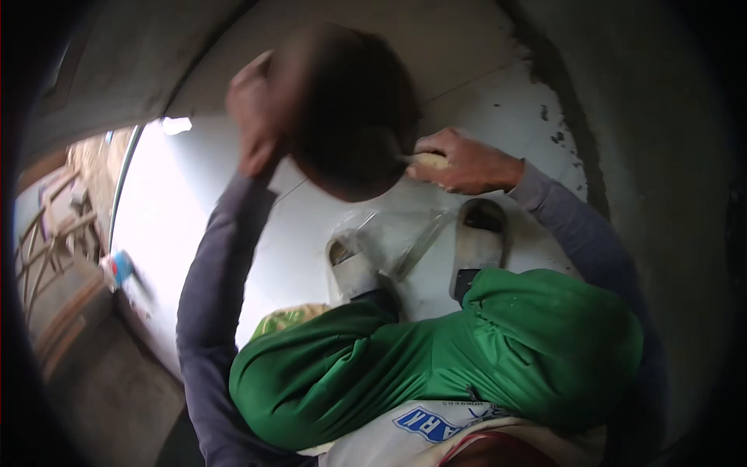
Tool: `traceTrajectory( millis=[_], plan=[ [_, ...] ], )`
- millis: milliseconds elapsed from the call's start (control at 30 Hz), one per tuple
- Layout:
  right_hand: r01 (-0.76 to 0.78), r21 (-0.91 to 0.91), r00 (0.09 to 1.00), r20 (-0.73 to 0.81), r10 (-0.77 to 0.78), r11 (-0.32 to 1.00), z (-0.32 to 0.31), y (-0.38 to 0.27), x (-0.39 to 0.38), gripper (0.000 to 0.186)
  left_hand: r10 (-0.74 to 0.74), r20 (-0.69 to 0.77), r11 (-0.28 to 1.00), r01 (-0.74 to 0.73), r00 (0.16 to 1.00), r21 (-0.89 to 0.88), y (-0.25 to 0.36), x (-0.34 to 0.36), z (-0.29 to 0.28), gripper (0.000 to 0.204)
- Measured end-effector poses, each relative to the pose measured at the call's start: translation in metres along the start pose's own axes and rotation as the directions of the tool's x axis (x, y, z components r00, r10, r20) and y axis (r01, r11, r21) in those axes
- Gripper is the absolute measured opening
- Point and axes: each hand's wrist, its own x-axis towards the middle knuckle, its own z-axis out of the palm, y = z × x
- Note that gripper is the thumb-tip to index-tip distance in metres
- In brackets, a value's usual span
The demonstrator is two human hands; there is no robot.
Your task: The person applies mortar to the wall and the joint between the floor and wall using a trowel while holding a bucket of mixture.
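Observation:
A dark, round bowl (358, 101) is tilted up ahead of me over the pale floor, its inside in shadow and its left side blurred. My left hand (253, 117) is closed on its left rim. With my right hand (464, 162), closed at the bowl's lower right edge, I grip a trowel-like tool by its pale handle (430, 160). Its blade is blurred and reaches over the bowl's dark inside, so its exact shape cannot be made out.
Clear plastic sheeting (420, 241) lies between my sandals (478, 241) on white floor tiles (179, 210). A dark, crumbly strip (572, 117) runs along the right wall. At the left are a doorway, wooden pieces (58, 226) and a blue-and-red container (119, 267).

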Motion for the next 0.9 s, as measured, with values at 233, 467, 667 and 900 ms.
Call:
traceTrajectory(
  millis=[233, 467, 667, 900],
  plan=[
    [-0.353, 0.708, 0.934, 0.228, 0.276, 0.611, -0.061, 0.083, -0.083, 0.037, -0.258, 0.184, 0.905, 0.304, 0.948, -0.297, -0.047, 0.011, -0.035, 0.050],
    [-0.168, 0.898, 0.777, -0.134, 0.615, 0.407, -0.058, 0.137, -0.137, 0.032, -0.329, 0.208, 0.811, 0.388, 0.921, -0.438, -0.060, 0.009, -0.032, 0.052],
    [-0.400, 0.160, 0.539, -0.756, 0.372, 0.903, -0.018, 0.184, -0.075, 0.036, -0.246, 0.200, 0.942, 0.282, 0.949, -0.181, -0.049, 0.050, -0.023, 0.050],
    [-0.627, -0.055, 0.513, -0.780, 0.359, 0.777, -0.070, 0.222, -0.073, 0.027, -0.156, 0.405, 0.940, 0.262, 0.901, -0.220, -0.029, 0.062, -0.020, 0.049]
  ],
)
